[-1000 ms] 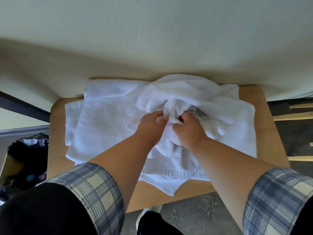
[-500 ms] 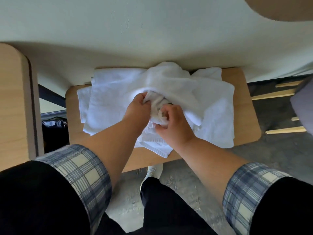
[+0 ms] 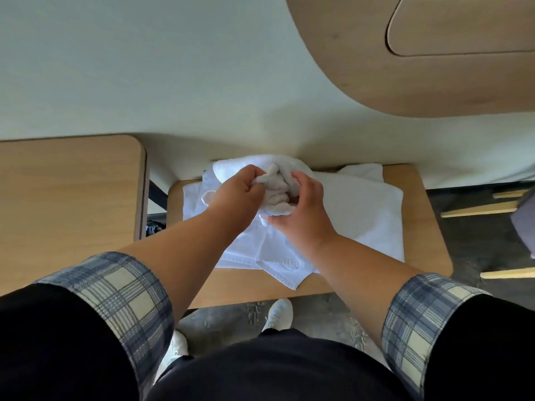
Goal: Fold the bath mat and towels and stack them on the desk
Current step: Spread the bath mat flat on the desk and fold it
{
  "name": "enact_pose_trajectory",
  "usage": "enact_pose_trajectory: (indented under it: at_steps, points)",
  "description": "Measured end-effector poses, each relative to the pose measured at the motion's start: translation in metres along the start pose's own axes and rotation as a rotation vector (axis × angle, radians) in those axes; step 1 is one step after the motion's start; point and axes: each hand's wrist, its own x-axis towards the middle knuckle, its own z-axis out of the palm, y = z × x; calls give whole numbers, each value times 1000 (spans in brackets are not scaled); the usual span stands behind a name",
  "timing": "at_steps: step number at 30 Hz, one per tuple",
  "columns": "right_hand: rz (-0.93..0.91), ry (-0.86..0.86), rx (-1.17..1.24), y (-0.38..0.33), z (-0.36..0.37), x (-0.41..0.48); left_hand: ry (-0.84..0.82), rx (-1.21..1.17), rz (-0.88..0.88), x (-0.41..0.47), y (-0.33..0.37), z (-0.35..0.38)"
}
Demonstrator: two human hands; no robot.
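A pile of white towels (image 3: 359,218) lies on a low wooden table (image 3: 417,215) against the wall. Both my hands hold a bunched white towel (image 3: 276,189) lifted above the pile. My left hand (image 3: 237,195) grips its left side with curled fingers. My right hand (image 3: 301,209) grips its right side and lower edge. A corner of another towel (image 3: 285,273) with a woven border hangs towards the table's front edge. I cannot tell which piece is the bath mat.
A higher wooden desk surface (image 3: 69,198) stands to the left of the low table. A curved wooden panel (image 3: 434,59) is on the wall at upper right. Wooden chair legs (image 3: 477,208) stand on the dark floor to the right. My white shoes (image 3: 279,314) are below the table's front edge.
The view has pulled back and upward, so the table looks smaller. Both hands have gathered the bunched towel and raised it off the pile.
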Motion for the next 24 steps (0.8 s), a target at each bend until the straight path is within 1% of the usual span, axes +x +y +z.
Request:
enact_pose_trajectory:
  at_steps: [3,5,7,9,12,14,17,22,24]
  points:
    - [-59,153,-19,-21,0,-11,38,-6,54,-13,23,-11]
    - [-78,180,-18,-33,-6,-14,29,9,100,-18,40,-16]
    - [-97,153,-35,-42,-13,-11,22,24,144,-23,54,-21]
    - [-158,74,-25,-53,-19,-6,37,10,167,-29,63,-25]
    - [-213,-78,152,-78,-22,3,82,-35,157,-43,62,-40]
    - [-208,-127,166,-94,-17,6,134,-76,145,-54,58,-57]
    - [-251,-150,168,-123,0,4,221,-126,185,-74,56,-89]
    - [-439,-158,198,-193,38,-8,376,-192,219,-111,34,-154]
    - [-521,-160,169,-224,60,-18,438,-227,223,-131,16,-186]
